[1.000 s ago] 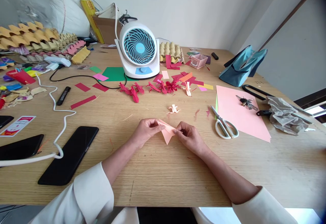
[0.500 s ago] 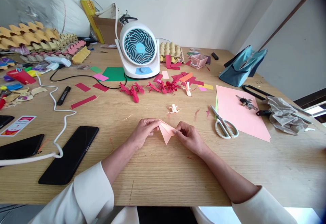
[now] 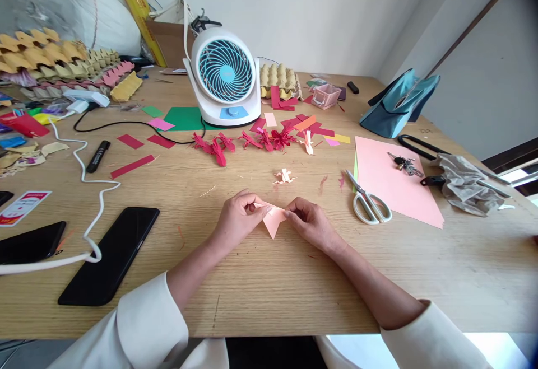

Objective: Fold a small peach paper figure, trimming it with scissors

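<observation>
A small folded piece of pale pink paper point(image 3: 273, 224) is held just above the table between both my hands, one pointed corner hanging down. My left hand point(image 3: 240, 214) pinches its left side, the thumb lying over the fold. At its right edge, my right hand point(image 3: 311, 222) grips it between thumb and finger. Beyond them lies a small pale folded paper figure point(image 3: 284, 176), and farther back another pale one point(image 3: 308, 142). Several crimson folded paper figures point(image 3: 218, 150) form a row near the fan.
A white fan point(image 3: 227, 78) stands at the back. White-handled scissors point(image 3: 369, 204) lie right, beside pink sheets point(image 3: 390, 184) with keys point(image 3: 406, 164) on them. Left are a black phone point(image 3: 110, 254), a white cable point(image 3: 101, 206) and a black marker point(image 3: 98, 156). Egg trays point(image 3: 50, 55) are stacked back left.
My left thumb has slid right across the top of the folded paper, covering more of it. My right hand keeps its pinch. The whole view has shifted slightly.
</observation>
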Demonstrator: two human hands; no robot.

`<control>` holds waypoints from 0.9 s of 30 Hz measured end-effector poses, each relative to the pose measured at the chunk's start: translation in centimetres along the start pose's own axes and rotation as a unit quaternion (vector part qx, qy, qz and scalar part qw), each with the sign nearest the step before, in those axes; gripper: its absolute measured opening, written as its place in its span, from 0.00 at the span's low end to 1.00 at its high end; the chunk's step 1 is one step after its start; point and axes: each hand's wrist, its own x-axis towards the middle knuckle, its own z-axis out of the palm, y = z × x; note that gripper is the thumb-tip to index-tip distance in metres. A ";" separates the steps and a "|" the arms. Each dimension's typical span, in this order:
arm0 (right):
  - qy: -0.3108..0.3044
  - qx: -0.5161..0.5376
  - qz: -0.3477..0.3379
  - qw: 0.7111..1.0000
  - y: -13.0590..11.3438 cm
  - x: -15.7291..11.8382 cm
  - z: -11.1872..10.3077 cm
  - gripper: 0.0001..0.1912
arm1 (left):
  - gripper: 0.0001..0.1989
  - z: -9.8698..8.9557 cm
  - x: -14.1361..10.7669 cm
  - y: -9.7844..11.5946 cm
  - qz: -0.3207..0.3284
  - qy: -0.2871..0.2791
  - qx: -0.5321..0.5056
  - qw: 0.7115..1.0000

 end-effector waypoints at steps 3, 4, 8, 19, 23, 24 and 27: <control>0.051 -0.024 -0.039 0.998 0.4 0.0 -0.2 0.06 | 0.08 -0.4 -0.2 -0.1 0.030 0.007 0.071 0.997; 0.067 -0.034 -0.052 0.996 0.5 0.0 -0.2 0.05 | 0.08 -0.6 -0.2 -0.1 0.037 0.006 0.092 0.995; 0.061 -0.070 -0.109 0.990 0.2 -0.3 -0.2 0.06 | 0.08 -1.0 -0.1 0.0 0.011 -0.032 0.174 0.984; -0.074 -0.316 -0.228 0.918 -0.6 -1.3 0.6 0.11 | 0.11 -0.6 0.2 -0.8 -0.054 -0.073 0.157 0.983; -0.086 -0.392 -0.227 0.887 -1.1 -1.4 0.6 0.10 | 0.12 -0.7 0.4 -0.9 -0.073 -0.076 0.150 0.983; -0.087 -0.405 -0.225 0.882 -1.2 -1.4 0.6 0.10 | 0.12 -0.7 0.4 -0.9 -0.080 -0.080 0.147 0.983; -0.086 -0.440 -0.220 0.866 -1.2 -1.6 0.8 0.10 | 0.13 -0.9 0.6 -0.8 -0.090 -0.088 0.124 0.984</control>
